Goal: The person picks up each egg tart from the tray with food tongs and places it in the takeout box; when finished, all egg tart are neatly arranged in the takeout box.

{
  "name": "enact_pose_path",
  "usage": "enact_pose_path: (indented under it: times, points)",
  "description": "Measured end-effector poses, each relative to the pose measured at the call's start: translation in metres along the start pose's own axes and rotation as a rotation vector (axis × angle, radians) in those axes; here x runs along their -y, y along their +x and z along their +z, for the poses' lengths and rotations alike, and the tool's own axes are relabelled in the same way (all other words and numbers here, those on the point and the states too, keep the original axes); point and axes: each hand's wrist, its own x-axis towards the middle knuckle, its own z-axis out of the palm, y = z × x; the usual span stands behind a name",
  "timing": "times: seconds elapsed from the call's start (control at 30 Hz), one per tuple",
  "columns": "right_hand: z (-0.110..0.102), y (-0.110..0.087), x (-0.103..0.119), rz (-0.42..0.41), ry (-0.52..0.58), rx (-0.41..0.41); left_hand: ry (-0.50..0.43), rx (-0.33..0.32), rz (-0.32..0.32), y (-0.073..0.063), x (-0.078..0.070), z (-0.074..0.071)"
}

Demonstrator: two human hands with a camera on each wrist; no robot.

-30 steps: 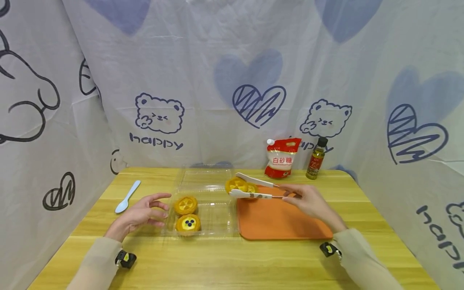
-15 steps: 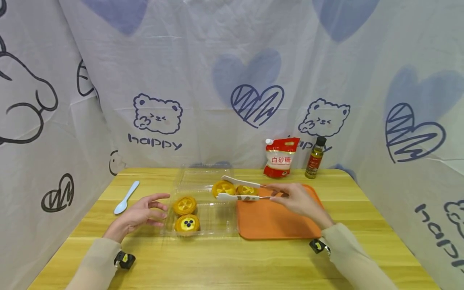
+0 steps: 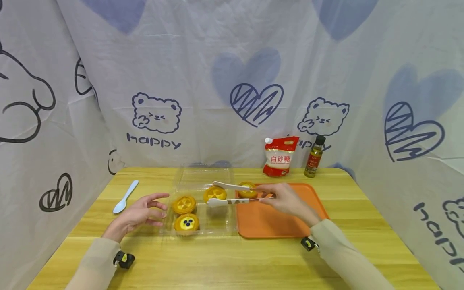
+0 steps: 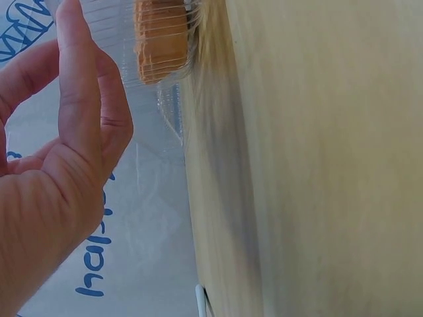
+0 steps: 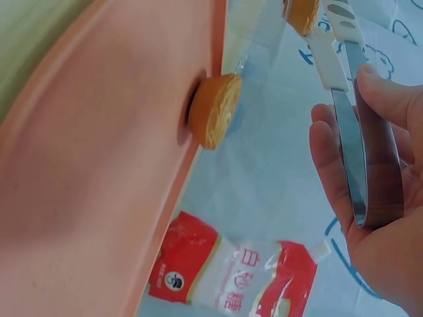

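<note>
My right hand (image 3: 284, 199) grips a pair of tongs (image 5: 357, 145) with white tips and a metal spring. Between the tips, an egg tart (image 3: 214, 193) is held above the right part of a clear plastic box (image 3: 217, 229). Two tarts sit in the box's left part: a plain one (image 3: 183, 205) behind and one topped with blueberries (image 3: 186, 222) in front. Another tart (image 5: 215, 111) rests on the orange tray (image 3: 275, 225) at its back left corner. My left hand (image 3: 139, 213) hovers beside the box's left side, fingers loosely bent and holding nothing.
A light blue spoon (image 3: 125, 197) lies at the table's left. Behind the tray stand a red and white sugar bag (image 3: 280, 157) and an oil bottle (image 3: 314, 158). The box's raised clear lid (image 3: 203, 175) is at the back, near the printed curtain.
My right hand has moved left with the tongs, carrying the tart from the tray's back left edge to over the box and lower. My left hand has stayed in place.
</note>
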Motion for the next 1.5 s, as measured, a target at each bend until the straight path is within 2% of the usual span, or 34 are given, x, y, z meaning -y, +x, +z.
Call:
enact_pose_path:
  times: [0.23,0.57,0.83,1.5]
  points:
    - [0.010,0.007,0.011,0.019,-0.032,0.029,-0.014,0.000,0.001,-0.002,-0.002,0.000]
    - [0.023,0.015,0.016,-0.039,-0.088,0.038,-0.003,-0.001,-0.001,-0.002,-0.003,0.001]
    - [0.030,0.017,0.020,-0.006,-0.106,0.049,-0.001,0.004,0.010,-0.003,-0.002,0.001]
    - [0.017,0.012,0.020,0.034,-0.099,0.066,0.008,0.007,0.025,-0.003,0.001,0.001]
